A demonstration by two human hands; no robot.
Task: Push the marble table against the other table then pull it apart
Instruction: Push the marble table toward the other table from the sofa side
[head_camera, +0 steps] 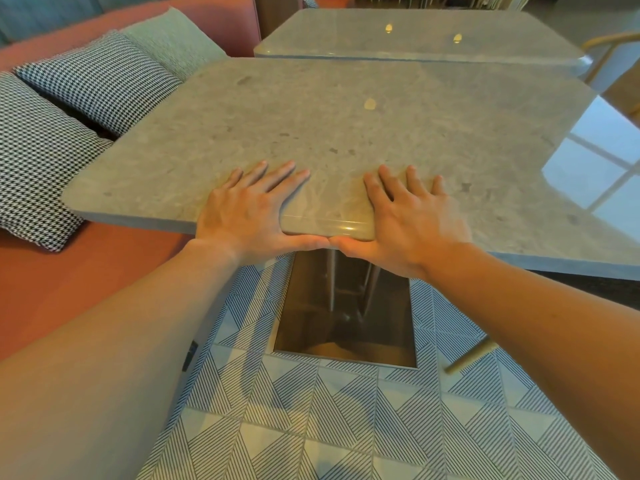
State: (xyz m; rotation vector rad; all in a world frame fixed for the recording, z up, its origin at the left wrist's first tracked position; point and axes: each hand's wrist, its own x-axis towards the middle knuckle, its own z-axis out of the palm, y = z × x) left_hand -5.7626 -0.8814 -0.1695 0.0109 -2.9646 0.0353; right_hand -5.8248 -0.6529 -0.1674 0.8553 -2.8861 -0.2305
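Note:
The grey marble table (346,126) fills the middle of the head view. Its far edge lies against or just short of the near edge of a second marble table (415,36) behind it; I cannot tell whether they touch. My left hand (249,209) and my right hand (412,216) both grip the near edge of the marble table, fingers spread flat on top and thumbs hooked under the rim. The two thumbs meet under the edge.
A red sofa (69,271) with houndstooth cushions (34,168) runs along the left side, close to the table. A wooden chair (609,46) stands at the far right. The table's metal base (346,306) rests on patterned floor tiles (346,427) below my arms.

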